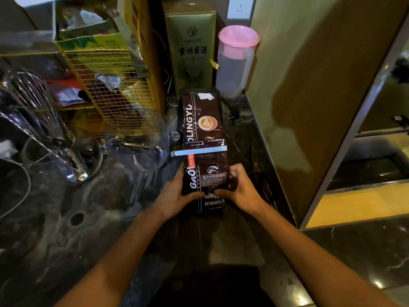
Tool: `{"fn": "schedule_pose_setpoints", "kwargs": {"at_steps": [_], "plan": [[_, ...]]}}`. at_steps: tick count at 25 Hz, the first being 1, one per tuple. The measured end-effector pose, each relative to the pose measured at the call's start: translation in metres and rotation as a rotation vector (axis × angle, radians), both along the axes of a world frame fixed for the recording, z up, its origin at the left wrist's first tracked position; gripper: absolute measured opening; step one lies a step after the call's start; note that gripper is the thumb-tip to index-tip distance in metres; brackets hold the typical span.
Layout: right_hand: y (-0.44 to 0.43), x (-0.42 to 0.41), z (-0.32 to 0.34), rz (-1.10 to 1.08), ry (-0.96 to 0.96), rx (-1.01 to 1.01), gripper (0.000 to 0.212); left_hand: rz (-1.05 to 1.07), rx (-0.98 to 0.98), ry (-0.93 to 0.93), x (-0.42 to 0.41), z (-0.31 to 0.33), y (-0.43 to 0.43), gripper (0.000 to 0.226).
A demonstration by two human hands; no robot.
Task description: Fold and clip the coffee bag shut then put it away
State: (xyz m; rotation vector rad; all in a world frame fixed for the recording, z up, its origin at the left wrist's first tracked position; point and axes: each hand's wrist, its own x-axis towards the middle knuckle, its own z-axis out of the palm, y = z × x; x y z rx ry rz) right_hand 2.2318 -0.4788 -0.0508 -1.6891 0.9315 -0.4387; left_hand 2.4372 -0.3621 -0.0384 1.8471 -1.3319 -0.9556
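Item: coffee bag (pixel 202 151), dark brown, lying flat on the dark marble bench (pixel 66 218), its far end nearly touching the green carton (pixel 191 47).
Closure: pale bar clip (pixel 199 151) sitting across the bag at mid-length; whether it is biting fully is not clear.
Holders: left hand (pixel 177 191) and right hand (pixel 240 187) are gripping the near end from either side, thumbs pressing on the face.
Hazards: lifting by the near end is likely risking a sagging far half and a clip sliding off; swinging left is risking a knock against the glass jug (pixel 137 140) and whisk (pixel 37 111).
Clearance: cabinet panel (pixel 309 107) is closing the right side, pink-lidded pitcher (pixel 235 63) and carton blocking the rear; open room is lying toward the person only.
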Motion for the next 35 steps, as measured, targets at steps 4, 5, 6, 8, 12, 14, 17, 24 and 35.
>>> {"fn": "schedule_pose_setpoints", "kwargs": {"at_steps": [4, 5, 6, 8, 12, 14, 17, 24, 35], "plan": [[-0.006, 0.004, 0.001, 0.016, -0.017, -0.015, 0.070, 0.029, -0.050, -0.067, -0.002, 0.001, -0.007, 0.098], [-0.007, 0.004, 0.001, 0.021, -0.014, -0.020, 0.070, 0.032, -0.049, -0.084, -0.002, 0.001, -0.007, 0.098], [-0.007, 0.004, 0.000, 0.024, -0.012, -0.019, 0.071, 0.034, -0.049, -0.093, -0.003, 0.001, -0.008, 0.098], [-0.007, 0.004, -0.004, 0.027, -0.008, -0.004, 0.074, 0.044, -0.052, -0.080, -0.004, 0.002, -0.007, 0.099], [0.003, 0.005, -0.009, 0.014, -0.012, -0.004, 0.081, 0.086, -0.075, -0.059, -0.010, 0.006, -0.003, 0.095], [0.007, 0.005, -0.010, 0.002, -0.021, 0.005, 0.083, 0.114, -0.099, -0.045, -0.013, 0.010, -0.002, 0.086], [0.011, 0.002, -0.009, -0.020, -0.033, 0.031, 0.084, 0.169, -0.142, -0.029, -0.017, 0.015, 0.002, 0.075], [0.024, 0.003, 0.001, -0.093, -0.026, -0.046, 0.085, 0.167, -0.201, 0.042, -0.023, 0.017, 0.017, 0.068], [0.059, 0.005, 0.042, -0.120, 0.015, -0.381, 0.061, 0.135, -0.278, -0.278, -0.028, 0.040, 0.050, 0.068]]}}
